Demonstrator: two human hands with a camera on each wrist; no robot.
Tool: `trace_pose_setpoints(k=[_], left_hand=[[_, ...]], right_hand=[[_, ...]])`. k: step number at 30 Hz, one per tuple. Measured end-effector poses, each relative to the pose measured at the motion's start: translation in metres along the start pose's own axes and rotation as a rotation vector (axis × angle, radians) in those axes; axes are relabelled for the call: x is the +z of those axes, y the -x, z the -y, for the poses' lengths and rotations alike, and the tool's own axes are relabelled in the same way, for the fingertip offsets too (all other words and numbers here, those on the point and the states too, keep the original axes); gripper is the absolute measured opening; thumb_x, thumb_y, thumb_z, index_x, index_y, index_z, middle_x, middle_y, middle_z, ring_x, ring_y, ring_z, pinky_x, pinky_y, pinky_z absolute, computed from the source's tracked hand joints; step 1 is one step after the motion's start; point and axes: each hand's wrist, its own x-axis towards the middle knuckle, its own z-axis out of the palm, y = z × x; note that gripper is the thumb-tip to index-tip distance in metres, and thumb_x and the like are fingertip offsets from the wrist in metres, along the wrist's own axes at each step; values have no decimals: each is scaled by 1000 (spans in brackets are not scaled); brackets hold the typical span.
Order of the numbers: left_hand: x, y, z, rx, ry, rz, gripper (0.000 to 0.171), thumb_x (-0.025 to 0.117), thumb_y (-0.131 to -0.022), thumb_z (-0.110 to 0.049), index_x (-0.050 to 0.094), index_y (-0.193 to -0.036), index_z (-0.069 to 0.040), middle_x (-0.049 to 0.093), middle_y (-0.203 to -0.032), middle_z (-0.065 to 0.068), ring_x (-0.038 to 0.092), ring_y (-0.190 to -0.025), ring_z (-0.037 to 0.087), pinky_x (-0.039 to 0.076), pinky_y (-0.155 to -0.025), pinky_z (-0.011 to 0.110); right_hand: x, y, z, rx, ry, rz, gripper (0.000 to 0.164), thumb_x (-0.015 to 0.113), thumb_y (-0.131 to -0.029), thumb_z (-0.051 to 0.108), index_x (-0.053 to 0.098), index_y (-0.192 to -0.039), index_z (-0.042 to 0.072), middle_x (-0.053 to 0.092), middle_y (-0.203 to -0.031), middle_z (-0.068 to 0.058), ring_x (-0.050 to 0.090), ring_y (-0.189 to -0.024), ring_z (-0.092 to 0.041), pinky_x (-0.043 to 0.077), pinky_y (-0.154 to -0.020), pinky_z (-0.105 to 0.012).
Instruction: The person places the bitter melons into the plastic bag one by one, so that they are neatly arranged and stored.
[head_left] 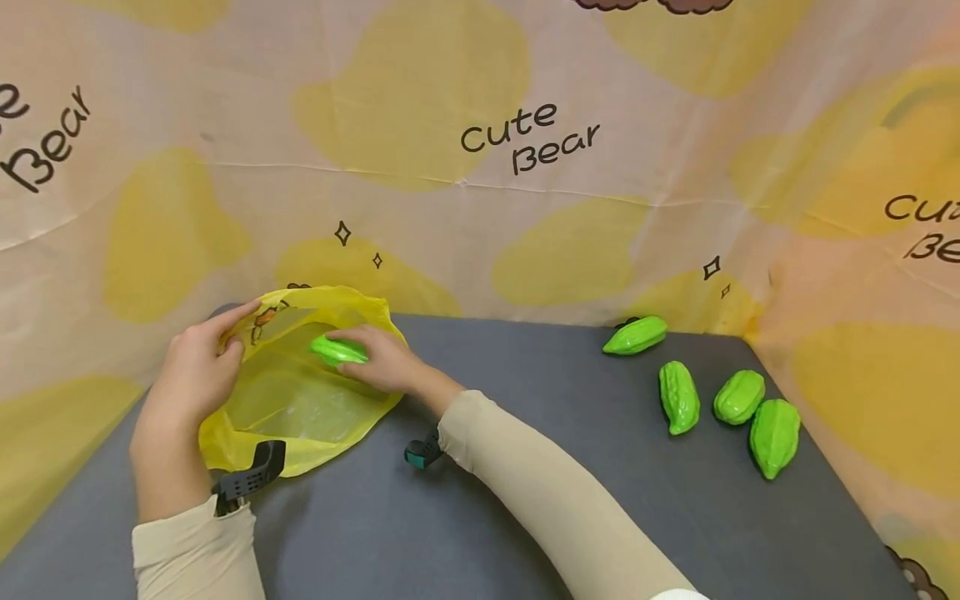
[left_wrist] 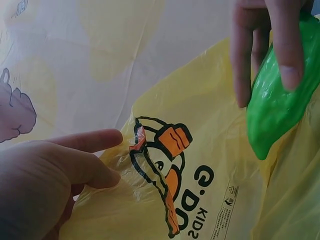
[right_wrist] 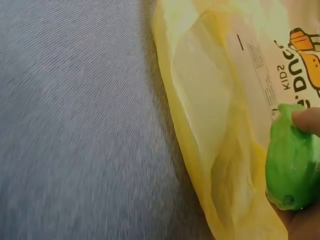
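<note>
My right hand (head_left: 384, 357) grips a glossy, ridged green bitter melon (head_left: 335, 350) inside the mouth of a yellow plastic bag (head_left: 315, 457). In the left wrist view the bitter melon (left_wrist: 280, 100) points downward, with fingers along its sides. The right wrist view shows a thumb over one end of the bitter melon (right_wrist: 292, 162). My left hand (head_left: 197, 367) holds the bag's left rim, beside a printed duck and lettering on the bag (left_wrist: 215, 125). The bag's mouth is spread wide, and some left-hand fingers are hidden behind the plastic.
Several more green bitter melons lie at the right of the grey table (head_left: 525, 417), one (head_left: 636, 335) near the back edge and another (head_left: 775, 437) closest to the right edge. A printed cloth (head_left: 420, 100) hangs behind and along the sides.
</note>
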Motion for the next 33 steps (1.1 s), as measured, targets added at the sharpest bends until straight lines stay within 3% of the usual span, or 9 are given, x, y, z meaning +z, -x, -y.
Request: trace_pose_setpoints(k=[9, 13, 21, 29, 33], left_hand=[[-2, 3, 6, -7, -10, -14, 58, 32, -101, -7, 39, -158, -18, 32, -64, 1, 30, -40, 14, 32, -41, 30], [-2, 4, 6, -13, -4, -15, 58, 31, -102, -8, 39, -158, -19, 30, -63, 0, 30, -40, 14, 32, -41, 30], [0, 3, 3, 0, -19, -23, 57, 33, -101, -7, 41, -156, -18, 28, -62, -2, 30, -41, 14, 31, -42, 29], [5, 0, -2, 5, -27, 1, 58, 34, -101, -6, 41, -157, -19, 27, -63, -2, 30, -42, 13, 31, -43, 29], [6, -1, -3, -2, -22, -5, 58, 33, -102, -6, 40, -157, -21, 28, -62, -1, 30, -41, 13, 31, -42, 29]], right_hand=[[18, -22, 5, 79, -50, -40, 52, 65, -98, 26, 52, -149, 24, 56, -148, 1, 55, -129, -13, 46, -98, -21], [22, -25, 0, 114, -71, -53, 52, 65, -98, 24, 52, -149, 23, 55, -149, 0, 54, -131, -15, 46, -100, -22], [21, -27, -8, 148, -80, -81, 51, 66, -98, 24, 54, -148, 23, 59, -145, -1, 58, -118, -14, 45, -89, -20], [20, -26, -15, 166, -100, -64, 52, 64, -99, 24, 52, -149, 23, 56, -147, -1, 56, -127, -17, 46, -96, -24], [23, -26, -20, 185, -46, -57, 51, 63, -99, 25, 52, -149, 25, 56, -148, 0, 56, -127, -16, 47, -98, -26]])
